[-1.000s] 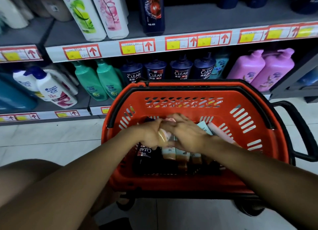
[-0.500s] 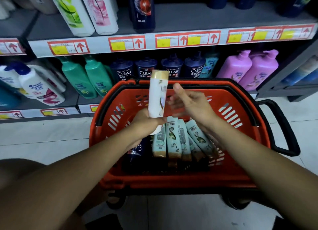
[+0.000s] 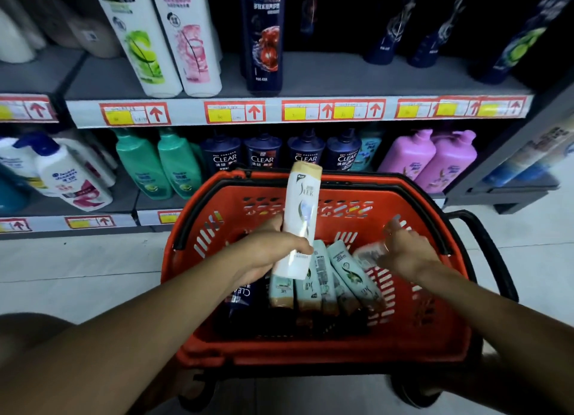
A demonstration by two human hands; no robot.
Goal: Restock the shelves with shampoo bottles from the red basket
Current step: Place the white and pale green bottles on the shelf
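I see left hand [image 3: 267, 253] grasping one white plastic shampoo bottle [image 3: 298, 225]; right hand [image 3: 407, 253] blurred, grip unclear. Red plastic basket [image 3: 435, 337] at 6 o'clock mostly full.

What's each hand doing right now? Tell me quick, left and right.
Left hand: grips a white Sleek shampoo bottle, raised over the red basket.
Right hand: blurred, touching a bottle in the basket; grip cannot be told.

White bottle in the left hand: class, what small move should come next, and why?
Probably lift the white bottle clear of the basket toward the shelves. The left hand grips its lower part, cap up, above the bottles still lying inside. The right hand is blurred; its hold is unclear.
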